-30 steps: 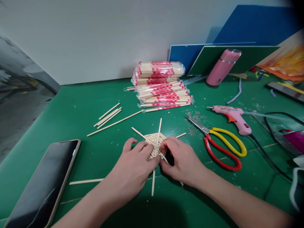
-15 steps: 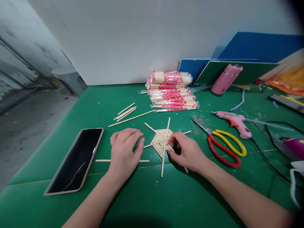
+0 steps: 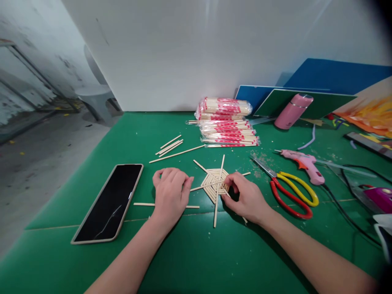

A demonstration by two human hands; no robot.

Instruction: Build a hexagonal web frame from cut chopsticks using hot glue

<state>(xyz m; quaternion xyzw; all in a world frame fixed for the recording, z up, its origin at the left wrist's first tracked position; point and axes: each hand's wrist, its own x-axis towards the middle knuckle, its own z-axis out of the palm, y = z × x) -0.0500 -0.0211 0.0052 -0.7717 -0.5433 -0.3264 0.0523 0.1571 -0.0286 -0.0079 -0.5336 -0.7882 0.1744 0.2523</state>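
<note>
Pinching the right edge of the stick web (image 3: 211, 190), just below and right of the frame's centre, with the right hand (image 3: 246, 197). Curling the left hand (image 3: 171, 191) loosely beside the left-pointing stick (image 3: 196, 188); cannot tell whether closed on anything. Working on a desk (image 3: 183, 253) between a phone (image 3: 108, 204) at left and scissors (image 3: 277, 176) at right.

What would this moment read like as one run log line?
right hand: touching right side of stick web | left hand: left of web, partly hiding loose stick | scissors, glue gun: lying farther right
</note>
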